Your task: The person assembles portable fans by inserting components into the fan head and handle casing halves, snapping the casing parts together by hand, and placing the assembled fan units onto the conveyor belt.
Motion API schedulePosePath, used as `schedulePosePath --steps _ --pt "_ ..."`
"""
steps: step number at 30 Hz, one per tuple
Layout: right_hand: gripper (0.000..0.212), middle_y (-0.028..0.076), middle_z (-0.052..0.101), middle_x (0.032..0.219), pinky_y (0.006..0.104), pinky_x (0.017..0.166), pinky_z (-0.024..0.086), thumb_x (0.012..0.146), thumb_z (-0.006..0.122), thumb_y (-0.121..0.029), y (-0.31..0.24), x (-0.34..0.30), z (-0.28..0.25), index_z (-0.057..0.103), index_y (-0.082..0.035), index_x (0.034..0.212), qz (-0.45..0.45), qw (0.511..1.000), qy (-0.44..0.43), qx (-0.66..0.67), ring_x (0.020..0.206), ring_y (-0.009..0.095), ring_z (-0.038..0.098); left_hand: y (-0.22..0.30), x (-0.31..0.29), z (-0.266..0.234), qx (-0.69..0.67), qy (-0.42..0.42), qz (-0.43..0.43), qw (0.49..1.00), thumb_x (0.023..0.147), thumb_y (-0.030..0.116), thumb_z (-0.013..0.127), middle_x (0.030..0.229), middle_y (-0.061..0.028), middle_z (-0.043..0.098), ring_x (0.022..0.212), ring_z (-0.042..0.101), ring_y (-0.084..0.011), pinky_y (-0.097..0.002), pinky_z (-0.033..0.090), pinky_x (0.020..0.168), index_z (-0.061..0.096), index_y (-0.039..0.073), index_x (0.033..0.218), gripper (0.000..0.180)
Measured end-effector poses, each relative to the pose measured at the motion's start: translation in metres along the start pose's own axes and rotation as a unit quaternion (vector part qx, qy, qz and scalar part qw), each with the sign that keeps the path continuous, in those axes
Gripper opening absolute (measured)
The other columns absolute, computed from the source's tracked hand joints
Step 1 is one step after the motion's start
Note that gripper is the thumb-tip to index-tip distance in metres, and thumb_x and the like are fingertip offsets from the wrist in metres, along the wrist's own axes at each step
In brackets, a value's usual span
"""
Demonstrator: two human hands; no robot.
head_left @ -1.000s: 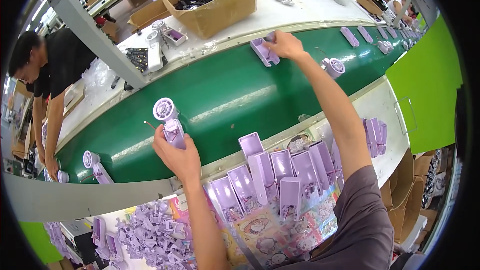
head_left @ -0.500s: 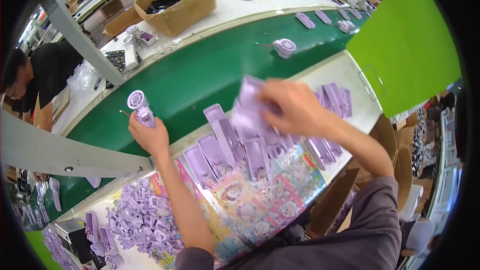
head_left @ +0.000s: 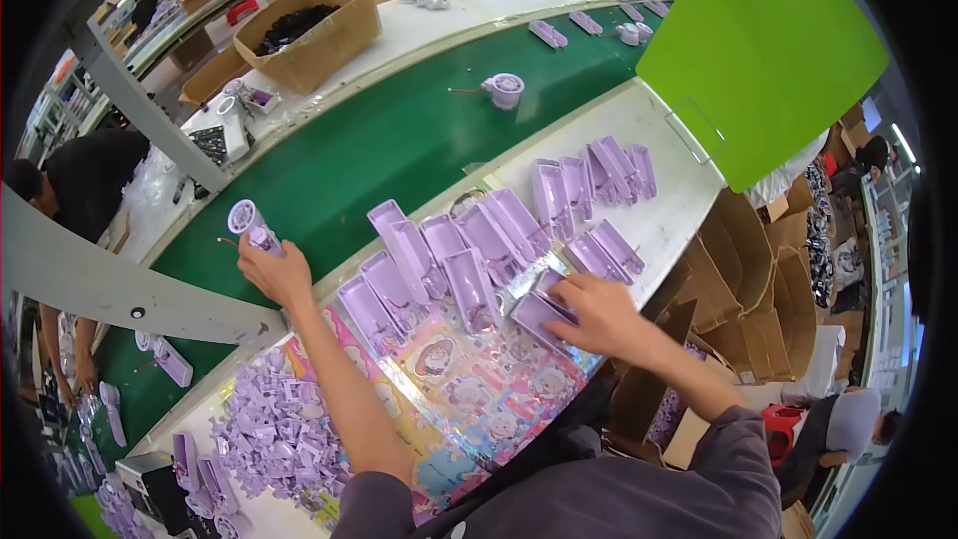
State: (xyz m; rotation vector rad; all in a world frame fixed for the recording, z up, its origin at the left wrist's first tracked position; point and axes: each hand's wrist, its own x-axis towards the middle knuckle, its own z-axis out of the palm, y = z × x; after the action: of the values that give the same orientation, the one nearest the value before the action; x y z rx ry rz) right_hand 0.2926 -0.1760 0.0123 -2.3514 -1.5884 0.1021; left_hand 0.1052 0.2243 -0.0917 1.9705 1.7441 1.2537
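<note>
My left hand (head_left: 276,271) is closed round a light purple handheld fan part (head_left: 245,219), its round fan head up and a thin wire sticking out to the side, over the green belt. Over the near edge of the group, my right hand (head_left: 601,314) grips a pair of light purple trough-shaped shells (head_left: 540,315); its fingertips are partly hidden. Several more open purple shells (head_left: 467,284) lie side by side on the colourful cartoon mat (head_left: 489,379), hollow side up. To their right, further shells (head_left: 603,248) lie on the white tabletop.
A heap of small purple parts (head_left: 279,429) lies left of my left forearm. On the green belt (head_left: 389,130) sits another purple fan head (head_left: 506,90). A grey metal post (head_left: 130,274) stands close to my left hand. Cardboard boxes (head_left: 743,269) are at the right.
My right hand has come down toward the near side of the mat with the purple shells. The left hand keeps the fan part. The whole view has shifted a little.
</note>
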Motion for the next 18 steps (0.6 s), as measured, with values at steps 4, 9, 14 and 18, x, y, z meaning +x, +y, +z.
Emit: schedulePosePath --steps 4,9,14,18 --pt "0.023 0.011 0.069 0.080 0.0459 0.067 0.054 0.082 0.074 -0.030 0.009 0.076 -0.045 0.070 -0.007 0.084 -0.010 1.000 0.006 -0.003 0.080 0.033 0.068 -0.008 0.008 -0.007 0.008 0.007 -0.027 1.000 0.081 0.009 0.074 0.130 -0.0233 0.054 0.121 0.053 -0.0428 -0.0506 0.043 0.102 0.044 0.005 0.140 0.066" --pt "0.050 0.017 0.062 0.114 0.0459 0.086 0.054 0.078 0.074 -0.021 0.084 0.232 -0.024 0.060 -0.008 0.125 -0.061 0.971 0.161 -0.165 0.111 0.036 0.060 -0.011 0.012 -0.014 -0.081 0.003 -0.032 0.996 0.083 0.008 0.076 0.137 -0.0191 0.057 0.122 0.058 -0.0406 -0.0482 0.046 0.102 0.042 0.008 0.143 0.069" --pt "0.079 0.022 0.052 0.138 0.0519 0.099 0.051 0.077 0.076 -0.022 0.165 0.323 0.038 0.042 -0.016 0.148 0.026 0.972 0.117 -0.203 0.121 0.045 0.056 -0.003 0.008 -0.013 -0.132 -0.019 -0.077 0.988 0.083 0.011 0.077 0.132 -0.0215 0.062 0.120 0.061 -0.0405 -0.0468 0.047 0.102 0.042 0.010 0.145 0.072" --pt "0.070 0.018 0.057 0.124 0.0527 0.089 0.054 0.078 0.080 -0.035 0.160 0.332 0.041 0.047 -0.014 0.137 0.032 0.983 0.022 -0.178 0.111 0.043 0.062 0.001 0.007 -0.015 -0.099 0.032 -0.030 0.994 0.078 0.007 0.073 0.142 -0.0259 0.050 0.132 0.048 -0.0443 -0.0486 0.039 0.110 0.041 0.000 0.143 0.073"
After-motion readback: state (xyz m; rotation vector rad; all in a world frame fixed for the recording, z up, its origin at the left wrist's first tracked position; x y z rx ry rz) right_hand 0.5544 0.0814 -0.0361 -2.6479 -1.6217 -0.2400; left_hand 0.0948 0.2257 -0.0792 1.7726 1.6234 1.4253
